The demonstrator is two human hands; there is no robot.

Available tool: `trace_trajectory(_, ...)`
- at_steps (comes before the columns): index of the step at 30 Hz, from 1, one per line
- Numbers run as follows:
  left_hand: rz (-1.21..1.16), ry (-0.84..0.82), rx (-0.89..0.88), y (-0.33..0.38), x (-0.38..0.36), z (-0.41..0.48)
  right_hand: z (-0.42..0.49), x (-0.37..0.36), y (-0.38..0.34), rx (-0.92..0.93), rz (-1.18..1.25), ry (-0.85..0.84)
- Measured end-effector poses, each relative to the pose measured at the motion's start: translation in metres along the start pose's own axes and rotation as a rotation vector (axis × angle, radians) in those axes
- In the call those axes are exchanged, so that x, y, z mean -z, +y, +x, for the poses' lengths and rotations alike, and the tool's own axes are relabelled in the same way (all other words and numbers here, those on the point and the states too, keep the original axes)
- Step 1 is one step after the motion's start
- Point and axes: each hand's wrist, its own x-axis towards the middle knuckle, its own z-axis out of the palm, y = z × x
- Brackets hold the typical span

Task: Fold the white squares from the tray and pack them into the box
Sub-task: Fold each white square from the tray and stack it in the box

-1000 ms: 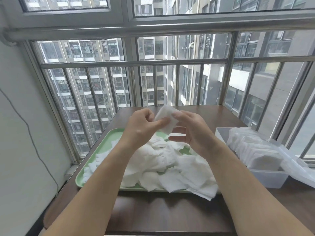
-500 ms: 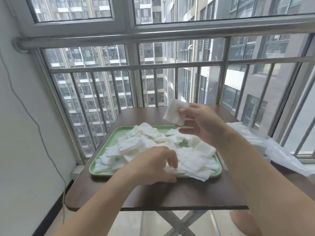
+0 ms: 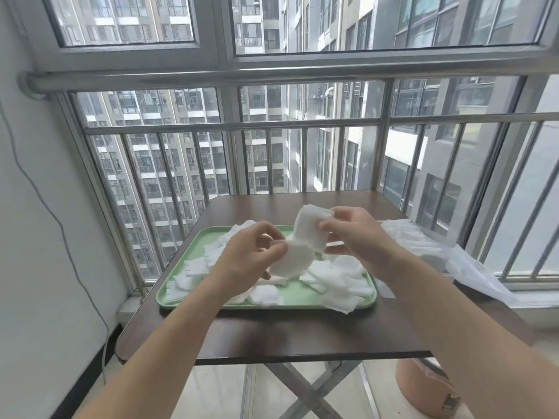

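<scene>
A green tray (image 3: 187,261) on the brown table (image 3: 302,334) carries a heap of several loose white squares (image 3: 341,276). Above the heap my left hand (image 3: 248,255) pinches a rounded white square (image 3: 292,260) between thumb and fingers. My right hand (image 3: 360,237) pinches a second, folded white square (image 3: 311,234), held upright just above and right of the first. The two pieces almost touch. The box (image 3: 423,249) stands to the right of the tray, mostly hidden by my right forearm and its clear plastic liner.
Clear plastic sheeting (image 3: 478,273) spills from the box over the table's right edge. A metal window railing (image 3: 302,125) runs close behind the table. A pinkish-brown bin (image 3: 423,388) stands on the floor at the lower right. A cable (image 3: 60,222) hangs on the left wall.
My left hand has come up from the tray heap with a fresh white square and met my right hand, which still holds its folded square. The view has pulled back and tilted upward.
</scene>
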Motion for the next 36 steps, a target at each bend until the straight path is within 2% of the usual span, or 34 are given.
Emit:
trace_trajectory(3,-0.079,0.074,0.145,-0.001,0.000,0.004,0.002,-0.002,0.004,-0.006,-0.022,0.036)
trace_trajectory(7,-0.237,0.105,0.406,-0.007,-0.004,0.012,0.007,-0.005,0.010,-0.031,-0.052,0.132)
trace_trajectory(9,-0.294,0.099,0.466,-0.009,-0.004,0.015,0.009,-0.006,0.013,-0.032,-0.058,0.148)
trace_trajectory(12,-0.123,0.041,0.398,-0.010,-0.006,0.014,0.013,-0.007,0.015,-0.028,-0.064,0.163)
trace_trajectory(15,0.020,0.060,0.276,-0.008,-0.008,0.015,0.015,-0.006,0.015,-0.018,-0.086,0.203)
trace_trajectory(17,-0.101,0.057,0.242,-0.006,-0.006,0.016,0.017,-0.004,0.016,-0.015,-0.112,0.245)
trace_trajectory(20,-0.455,0.001,0.293,0.001,-0.005,0.017,0.019,-0.004,0.018,-0.046,-0.101,0.251)
trace_trajectory(22,-0.585,0.078,0.299,0.007,-0.009,0.017,0.018,-0.006,0.019,-0.082,-0.061,0.222)
trace_trajectory(24,-0.495,0.250,0.189,0.008,-0.015,0.017,0.015,-0.009,0.019,-0.113,-0.007,0.186)
trace_trajectory(27,-0.074,0.438,-0.131,0.003,-0.023,0.018,0.010,-0.012,0.018,-0.141,0.056,0.130)
trace_trajectory(29,0.153,0.445,-0.276,-0.002,-0.027,0.018,0.009,-0.014,0.016,-0.141,0.102,0.091)
trace_trajectory(32,0.367,0.419,-0.442,-0.006,-0.033,0.015,0.007,-0.015,0.012,-0.131,0.192,0.035)
trace_trajectory(36,0.458,0.388,-0.527,-0.008,-0.035,0.014,0.006,-0.014,0.012,-0.133,0.262,-0.031)
